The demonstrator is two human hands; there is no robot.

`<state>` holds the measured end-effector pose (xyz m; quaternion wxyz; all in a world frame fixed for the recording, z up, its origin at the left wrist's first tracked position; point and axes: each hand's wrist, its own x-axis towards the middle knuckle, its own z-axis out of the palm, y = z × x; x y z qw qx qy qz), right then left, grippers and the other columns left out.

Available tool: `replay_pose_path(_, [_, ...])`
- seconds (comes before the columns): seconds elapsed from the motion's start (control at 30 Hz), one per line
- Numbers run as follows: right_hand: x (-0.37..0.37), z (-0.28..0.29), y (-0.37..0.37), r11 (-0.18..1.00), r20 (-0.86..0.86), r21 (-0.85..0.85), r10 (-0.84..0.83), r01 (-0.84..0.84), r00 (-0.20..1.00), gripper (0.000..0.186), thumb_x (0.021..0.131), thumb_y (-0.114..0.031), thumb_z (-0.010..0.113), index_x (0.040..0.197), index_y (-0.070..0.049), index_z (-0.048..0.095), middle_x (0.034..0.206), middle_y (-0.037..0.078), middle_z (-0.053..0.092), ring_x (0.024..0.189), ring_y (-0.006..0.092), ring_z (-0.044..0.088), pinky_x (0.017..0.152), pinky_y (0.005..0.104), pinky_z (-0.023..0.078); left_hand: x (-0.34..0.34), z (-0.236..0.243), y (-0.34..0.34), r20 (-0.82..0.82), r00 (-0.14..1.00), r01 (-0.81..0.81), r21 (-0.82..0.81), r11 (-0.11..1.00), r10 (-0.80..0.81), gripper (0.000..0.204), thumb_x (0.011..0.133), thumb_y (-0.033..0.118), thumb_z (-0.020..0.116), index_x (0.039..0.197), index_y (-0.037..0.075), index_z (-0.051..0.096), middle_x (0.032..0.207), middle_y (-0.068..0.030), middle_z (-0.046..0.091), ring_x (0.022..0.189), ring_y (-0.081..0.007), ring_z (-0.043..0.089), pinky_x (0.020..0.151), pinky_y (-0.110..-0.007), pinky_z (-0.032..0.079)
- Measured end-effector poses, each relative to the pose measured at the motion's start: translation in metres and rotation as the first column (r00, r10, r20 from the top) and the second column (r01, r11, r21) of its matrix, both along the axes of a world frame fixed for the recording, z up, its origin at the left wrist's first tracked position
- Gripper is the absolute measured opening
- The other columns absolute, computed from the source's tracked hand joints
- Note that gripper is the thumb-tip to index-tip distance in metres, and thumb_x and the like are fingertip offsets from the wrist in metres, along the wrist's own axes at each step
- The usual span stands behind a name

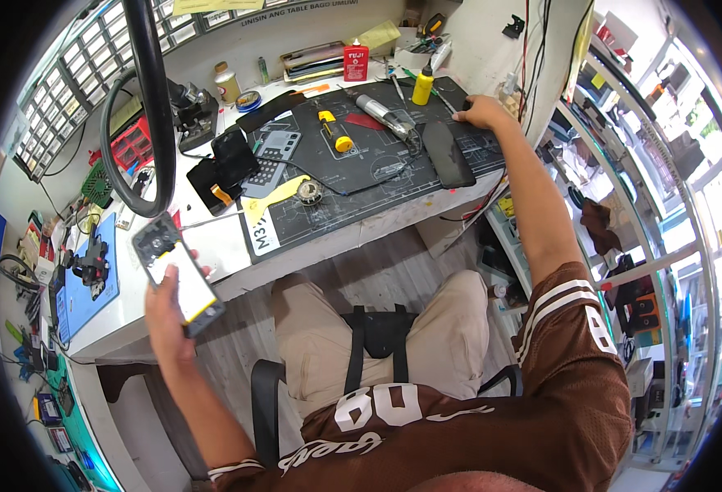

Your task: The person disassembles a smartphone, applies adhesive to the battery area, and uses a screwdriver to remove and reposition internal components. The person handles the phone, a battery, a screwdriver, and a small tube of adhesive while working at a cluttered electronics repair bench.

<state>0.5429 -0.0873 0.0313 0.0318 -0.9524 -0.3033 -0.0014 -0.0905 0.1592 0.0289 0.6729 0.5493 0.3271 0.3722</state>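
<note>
The person sits on a chair at a cluttered white desk [213,261], with a big black work mat [394,176] spread over its right half; I'll place everything from that mat.

Off the mat's left end, out past the desk's front edge, the left hand [168,316] is closed around a smartphone [177,273], fingers wrapped at its sides, the lit screen facing up toward the person and the camera end pointing away toward the desk.

At the mat's far right corner the right hand [482,111] rests at the end of an outstretched arm, palm down, fingers curled onto the mat's edge. Whether it grips anything beneath, I cannot tell.

On the mat, just left of that hand, lies a dark phone [448,154], face down. Further left lie a grey handheld tool [385,116] and a yellow-ended screwdriver [335,132]. A yellow bottle [422,85] stands at the mat's back edge. A calculator [273,153] lies over the mat's left edge, and a microscope [193,111] stands beyond the mat's left end.
</note>
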Motion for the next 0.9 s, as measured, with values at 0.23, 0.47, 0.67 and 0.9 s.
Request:
replay_pose_path(0.23, [-0.012, 0.013, 0.001, 0.998, 0.032, 0.041, 0.051, -0.052, 0.998, 0.065, 0.087, -0.049, 0.076, 0.135, -0.005, 0.072, 0.13, 0.027, 0.071, 0.122, 0.0397, 0.068, 0.107, 0.0445, 0.053, -0.029, -0.011, 0.109, -0.323, 0.939, -0.06, 0.17, 0.984, 0.113, 0.039, 0.104, 0.025, 0.069, 0.133, 0.001, 0.064, 0.112, -0.0049, 0.071, 0.098, -0.0128, 0.066, 0.09, -0.03, 0.052])
replay_pose_path(0.47, [-0.023, 0.0, -0.006, 0.995, 0.282, 0.089, 0.018, -0.045, 0.959, 0.037, 0.099, -0.03, 0.057, 0.104, 0.001, 0.077, 0.105, 0.028, 0.076, 0.102, 0.0425, 0.074, 0.094, 0.0533, 0.057, -0.028, -0.043, 0.16, -0.526, 0.84, 0.016, 0.272, 0.962, 0.135, 0.048, 0.102, 0.025, 0.071, 0.139, -0.003, 0.061, 0.115, -0.0084, 0.071, 0.104, -0.0153, 0.066, 0.096, -0.032, 0.05])
replay_pose_path(0.67, [-0.018, -0.012, -0.027, 0.803, 0.307, 0.596, -0.21, -0.015, 0.928, 0.034, 0.105, -0.022, 0.051, 0.098, 0.005, 0.071, 0.091, 0.03, 0.074, 0.086, 0.0455, 0.075, 0.082, 0.0542, 0.058, -0.01, -0.049, 0.157, -0.668, 0.622, 0.059, 0.561, 0.826, 0.409, 0.071, 0.102, 0.041, 0.068, 0.154, -0.004, 0.049, 0.131, -0.0245, 0.066, 0.126, -0.0335, 0.064, 0.11, -0.041, 0.047])
replay_pose_path(0.9, [-0.119, 0.0, -0.026, 0.086, -0.359, 0.933, 0.249, 0.348, 0.9, 0.03, 0.112, -0.019, 0.051, 0.114, 0.007, 0.066, 0.104, 0.011, 0.07, 0.081, 0.0168, 0.071, 0.079, 0.0325, 0.067, -0.016, -0.063, 0.143, -0.616, 0.409, 0.122, 0.768, 0.629, 0.673, 0.071, 0.105, 0.052, 0.061, 0.153, 0.0, 0.053, 0.143, -0.0278, 0.058, 0.133, -0.0451, 0.053, 0.115, -0.051, 0.041])
